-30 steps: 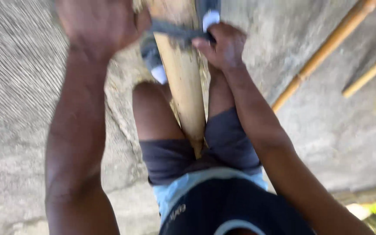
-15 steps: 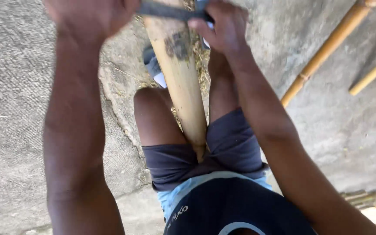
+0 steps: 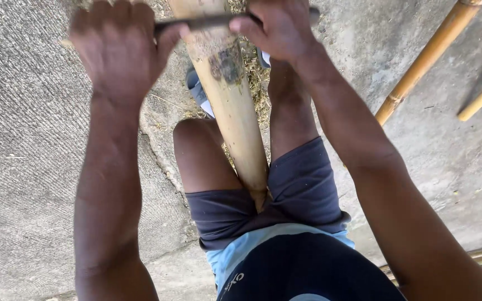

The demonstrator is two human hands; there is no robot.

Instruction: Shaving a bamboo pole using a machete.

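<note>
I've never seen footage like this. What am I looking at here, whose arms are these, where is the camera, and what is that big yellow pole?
The camera sits on a person's head and looks down, so the two arms reaching forward are that person's own. There is no machine here, only bare hands. The left hand and the right hand each grip one end of a dark flat blade laid across a thick bamboo pole. The pole runs back between the person's thighs, just above the dark shorts. Below is rough concrete ground, with dry shavings scattered beside the pole. Two thinner bamboo poles lie off to the right. A foot in a blue and white sandal shows left of the pole.
</note>
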